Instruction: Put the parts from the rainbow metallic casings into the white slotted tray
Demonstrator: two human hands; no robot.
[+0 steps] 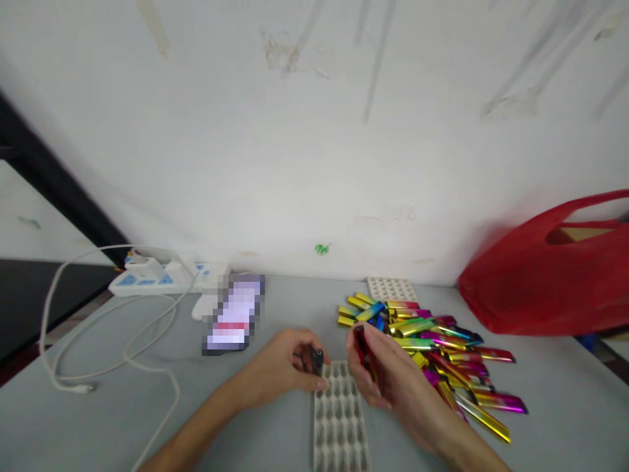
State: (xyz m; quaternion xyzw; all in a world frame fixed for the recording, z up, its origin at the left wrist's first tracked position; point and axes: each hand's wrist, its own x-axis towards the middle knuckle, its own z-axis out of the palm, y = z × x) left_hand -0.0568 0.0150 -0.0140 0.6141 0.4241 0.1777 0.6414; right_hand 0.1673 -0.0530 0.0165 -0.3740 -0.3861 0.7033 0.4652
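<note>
The left hand [287, 373] pinches a small black part [318, 360] in its fingers, just above a white cell tray [339, 426] on the grey worktop [98, 426]. The right hand [393, 380] grips a red lighter casing [361, 347] between its fingers, beside a pile of shiny casings [442, 341].

Open grey table [275, 308] lies between the phone [234, 320] and the pile of sleeves [432, 347]; a hand passes there freely up to the wall [314, 164]. The left hand [282, 373] and right hand [383, 373] close the space over the near tray [339, 426]. The pile blocks the right side, with a second tray [390, 287] touching its far edge. The red bag [545, 282] fills the far right corner. At left, the cable [128, 354] loops across the surface, and the power strip [162, 278] stands against the wall. The near left corner is bare.
</note>
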